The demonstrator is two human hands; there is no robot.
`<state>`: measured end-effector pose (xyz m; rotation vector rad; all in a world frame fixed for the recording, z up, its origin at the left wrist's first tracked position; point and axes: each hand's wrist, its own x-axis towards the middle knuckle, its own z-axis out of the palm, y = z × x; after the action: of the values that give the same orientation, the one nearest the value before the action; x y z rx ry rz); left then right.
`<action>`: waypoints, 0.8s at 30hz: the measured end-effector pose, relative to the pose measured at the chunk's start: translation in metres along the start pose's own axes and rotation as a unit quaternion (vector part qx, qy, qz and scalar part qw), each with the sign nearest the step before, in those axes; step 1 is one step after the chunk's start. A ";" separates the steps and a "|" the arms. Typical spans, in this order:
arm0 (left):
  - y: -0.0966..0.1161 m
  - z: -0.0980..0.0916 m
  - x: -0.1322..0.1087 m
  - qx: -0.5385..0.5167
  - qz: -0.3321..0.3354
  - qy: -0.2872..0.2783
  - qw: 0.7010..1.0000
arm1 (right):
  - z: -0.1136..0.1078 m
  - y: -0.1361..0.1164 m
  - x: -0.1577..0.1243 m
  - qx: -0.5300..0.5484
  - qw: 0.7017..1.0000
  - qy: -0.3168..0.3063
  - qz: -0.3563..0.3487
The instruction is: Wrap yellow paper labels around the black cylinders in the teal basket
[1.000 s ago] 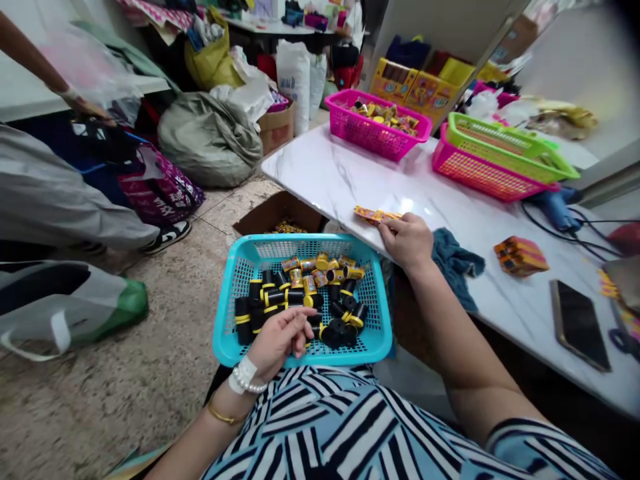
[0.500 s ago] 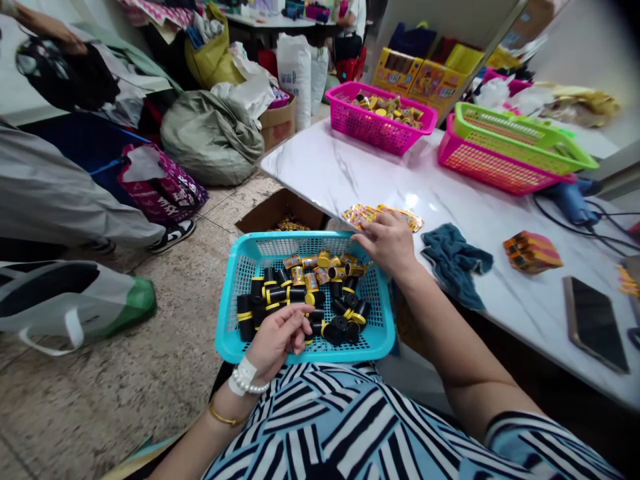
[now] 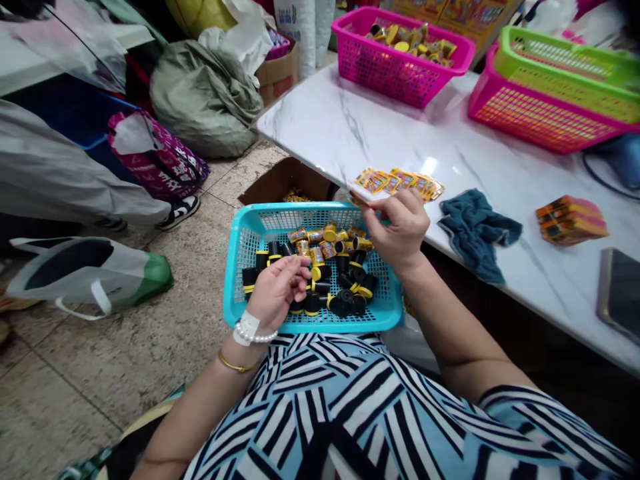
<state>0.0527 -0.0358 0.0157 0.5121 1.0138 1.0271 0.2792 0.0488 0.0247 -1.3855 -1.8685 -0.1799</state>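
Observation:
A blue basket rests by my lap, holding black cylinders with yellow rims and others wrapped in printed yellow labels. Over its left part hovers my left hand, fingers curled together; whatever they may pinch is too small to name. My right hand is at the table edge above the basket's back right corner, thumb and finger pinching a printed label. Just behind that hand, a fanned row of yellow labels lies on the white table.
A teal cloth, a label stack and a phone lie to the right. Pink basket and green basket stand behind. An open carton is beyond the blue basket. A person's leg is at left.
My right hand has lifted from the label row and now holds a label near the table edge. My left hand stays over the basket with curled fingers. The view has shifted downward and closer.

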 end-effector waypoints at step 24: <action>-0.017 -0.054 -0.012 0.375 0.110 0.057 0.919 | 0.014 -0.068 -0.074 0.365 0.831 -0.337 0.249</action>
<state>0.0109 -0.0588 -0.0176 1.2282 1.4791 0.8419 0.2210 -0.0255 -0.0109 -1.3758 -1.6891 1.3085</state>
